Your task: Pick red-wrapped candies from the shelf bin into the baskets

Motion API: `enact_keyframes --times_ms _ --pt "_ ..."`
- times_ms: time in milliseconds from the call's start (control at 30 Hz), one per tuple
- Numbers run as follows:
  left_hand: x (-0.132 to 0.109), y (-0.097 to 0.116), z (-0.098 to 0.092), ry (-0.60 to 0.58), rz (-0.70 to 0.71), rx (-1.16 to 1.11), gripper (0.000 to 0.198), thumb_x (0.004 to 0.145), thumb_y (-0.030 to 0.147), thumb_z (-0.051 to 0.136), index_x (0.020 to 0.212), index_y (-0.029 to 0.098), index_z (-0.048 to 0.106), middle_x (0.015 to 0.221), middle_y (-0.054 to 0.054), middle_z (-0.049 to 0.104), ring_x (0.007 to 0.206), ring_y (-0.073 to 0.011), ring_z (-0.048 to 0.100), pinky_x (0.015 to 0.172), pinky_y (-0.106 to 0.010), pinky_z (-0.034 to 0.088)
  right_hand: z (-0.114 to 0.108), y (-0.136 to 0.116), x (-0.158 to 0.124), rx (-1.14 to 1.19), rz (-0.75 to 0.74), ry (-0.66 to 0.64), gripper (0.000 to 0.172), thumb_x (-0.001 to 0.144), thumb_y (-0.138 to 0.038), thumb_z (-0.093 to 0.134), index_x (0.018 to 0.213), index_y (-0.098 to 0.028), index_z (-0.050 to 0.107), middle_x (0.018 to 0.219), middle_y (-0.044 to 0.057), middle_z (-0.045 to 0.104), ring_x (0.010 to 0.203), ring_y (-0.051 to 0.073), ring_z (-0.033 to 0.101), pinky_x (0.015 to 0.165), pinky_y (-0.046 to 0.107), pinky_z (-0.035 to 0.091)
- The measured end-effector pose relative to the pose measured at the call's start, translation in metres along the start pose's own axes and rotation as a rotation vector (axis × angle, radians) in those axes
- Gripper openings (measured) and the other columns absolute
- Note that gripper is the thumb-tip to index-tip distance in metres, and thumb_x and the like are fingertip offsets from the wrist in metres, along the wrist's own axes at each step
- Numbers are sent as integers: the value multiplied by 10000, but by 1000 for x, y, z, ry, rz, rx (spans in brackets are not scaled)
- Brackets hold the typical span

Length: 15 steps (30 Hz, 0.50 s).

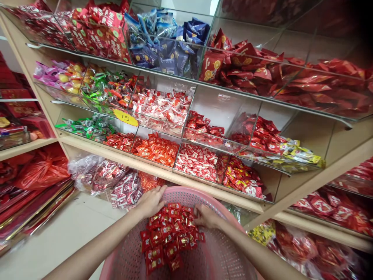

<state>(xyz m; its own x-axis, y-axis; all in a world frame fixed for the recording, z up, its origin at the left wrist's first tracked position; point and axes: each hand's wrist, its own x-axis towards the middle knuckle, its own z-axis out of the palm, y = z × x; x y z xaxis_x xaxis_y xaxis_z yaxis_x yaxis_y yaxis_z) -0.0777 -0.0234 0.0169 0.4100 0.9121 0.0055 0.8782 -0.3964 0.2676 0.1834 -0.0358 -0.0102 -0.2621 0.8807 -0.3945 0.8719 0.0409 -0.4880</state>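
Note:
A pink plastic basket [221,256] sits low in front of me, holding a heap of small red wrapped candies [169,237]. My left hand [151,201] rests palm down on the far left side of the heap, near the basket's rim, fingers together and curved over the candies. My right hand [205,217] sits at the heap's right edge with fingers curled into the candies. Both forearms reach in from the bottom of the frame.
A slanted shelf unit with glass-fronted bins [186,128] of red, green, blue and pink wrapped sweets rises ahead. A yellow price tag [125,117] reads 15. Clear bags of sweets [107,179] lie on the floor at left, red bags [40,167] beyond.

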Motion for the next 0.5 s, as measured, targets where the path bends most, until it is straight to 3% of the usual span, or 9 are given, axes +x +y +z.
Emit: enact_keyframes --times_ms 167,333,500 --pt "1 -1 2 0 7 10 537 818 361 373 1311 170 285 1232 -132 471 1093 -243 487 905 -354 390 -17 -21 -18 -340 7 76 199 607 -226 636 779 -149 570 749 19 571 659 131 494 529 214 316" --pt "1 0 2 -12 3 20 555 822 371 357 1322 145 279 1226 -146 473 1096 -258 484 905 -368 393 -17 -55 -33 -493 -28 -32 272 666 -267 604 903 -135 614 919 98 629 818 223 582 649 271 407" --pt "1 -1 1 -20 -9 22 563 823 372 348 1332 147 264 1267 -152 442 1125 -263 465 915 -373 385 -11 -66 -34 -575 -8 -73 347 696 -157 561 1040 -124 585 1060 124 608 985 245 562 795 303 436"
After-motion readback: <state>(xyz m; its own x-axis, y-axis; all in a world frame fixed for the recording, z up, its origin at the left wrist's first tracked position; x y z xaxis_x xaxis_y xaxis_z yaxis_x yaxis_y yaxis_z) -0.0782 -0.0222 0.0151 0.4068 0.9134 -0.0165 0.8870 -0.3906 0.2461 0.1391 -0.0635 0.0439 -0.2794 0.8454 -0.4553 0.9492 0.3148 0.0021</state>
